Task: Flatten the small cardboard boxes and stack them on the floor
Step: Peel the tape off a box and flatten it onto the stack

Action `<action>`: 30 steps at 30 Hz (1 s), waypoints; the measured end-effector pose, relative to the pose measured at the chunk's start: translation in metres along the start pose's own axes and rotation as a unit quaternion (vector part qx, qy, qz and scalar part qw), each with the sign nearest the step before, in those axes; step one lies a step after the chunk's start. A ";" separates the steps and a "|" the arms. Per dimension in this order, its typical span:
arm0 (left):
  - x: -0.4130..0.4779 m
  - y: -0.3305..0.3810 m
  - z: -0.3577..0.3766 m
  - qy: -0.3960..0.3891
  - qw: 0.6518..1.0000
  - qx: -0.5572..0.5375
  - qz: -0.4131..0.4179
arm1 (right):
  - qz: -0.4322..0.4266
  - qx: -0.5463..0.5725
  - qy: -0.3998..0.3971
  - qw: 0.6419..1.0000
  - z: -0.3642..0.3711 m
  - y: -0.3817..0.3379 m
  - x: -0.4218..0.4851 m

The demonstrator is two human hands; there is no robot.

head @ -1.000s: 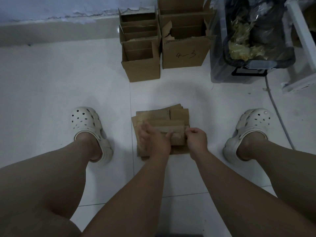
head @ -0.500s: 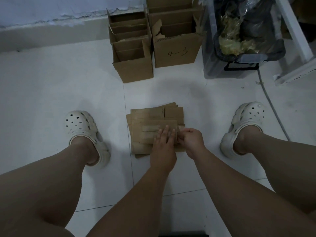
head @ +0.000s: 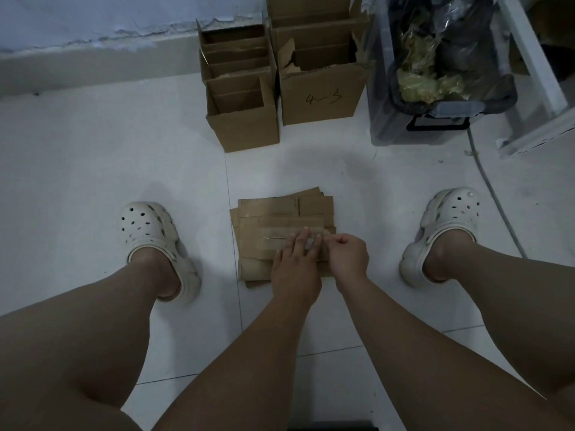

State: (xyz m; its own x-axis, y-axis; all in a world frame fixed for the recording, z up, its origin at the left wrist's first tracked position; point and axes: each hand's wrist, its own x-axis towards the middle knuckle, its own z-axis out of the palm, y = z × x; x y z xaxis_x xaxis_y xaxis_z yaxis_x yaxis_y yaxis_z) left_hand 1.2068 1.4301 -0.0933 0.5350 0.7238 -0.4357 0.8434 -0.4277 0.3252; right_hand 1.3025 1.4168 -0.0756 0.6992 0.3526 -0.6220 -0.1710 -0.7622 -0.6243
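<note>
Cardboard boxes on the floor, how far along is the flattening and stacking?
Done: a stack of flattened boxes lies on the floor. In hand: the left hand presses the top flattened box down while the right hand pinches its end. Left: several open small boxes upright by the wall.

You are working in what is looking like a storage or packing corner of a plain room. A white tiled floor [head: 93, 157] is running under you up to a skirting [head: 93, 59] and a wall [head: 77, 17] whose pale paint is peeling. Open cardboard boxes [head: 245, 126] are standing in rows against that wall, one larger box [head: 320, 110] carrying the handwritten mark "4-3", and a pile of flattened cardboard [head: 280, 209] is lying on the tiles between your white clogs [head: 146, 231]. Beside the boxes a clear plastic bin [head: 389, 126] is holding a black bag [head: 497, 91] and crumpled yellowish wrapping [head: 417, 82], with a white frame [head: 535, 57] and a grey cable [head: 494, 197] lying at the right
</note>
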 end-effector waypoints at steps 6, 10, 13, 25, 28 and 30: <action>0.003 0.001 -0.001 0.004 1.000 0.005 -0.009 | -0.050 -0.056 0.032 0.997 0.002 -0.002 -0.009; 0.002 0.001 -0.001 0.007 1.000 0.012 -0.003 | -0.069 -0.077 0.044 0.994 0.005 -0.003 -0.015; 0.000 0.001 -0.001 0.013 1.000 0.010 0.002 | -0.092 -0.094 0.053 0.990 0.007 -0.004 -0.019; 0.008 -0.006 -0.001 0.013 0.984 -0.179 0.002 | -0.139 -0.157 0.068 0.975 0.017 -0.009 -0.031; 0.010 -0.004 -0.004 0.025 0.974 -0.225 -0.014 | -0.154 -0.161 0.061 0.973 0.018 -0.009 -0.034; 0.010 -0.002 -0.007 0.034 0.963 -0.264 -0.028 | -0.167 -0.165 0.059 0.970 0.019 -0.009 -0.036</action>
State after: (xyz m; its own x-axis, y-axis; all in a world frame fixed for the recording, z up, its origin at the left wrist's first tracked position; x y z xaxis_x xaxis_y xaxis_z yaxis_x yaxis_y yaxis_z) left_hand 1.2098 1.4418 -0.0920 0.4707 0.7789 -0.4146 0.7179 -0.0649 0.6931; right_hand 1.2657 1.4212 -0.0561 0.7545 0.5612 -0.3403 0.2975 -0.7546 -0.5848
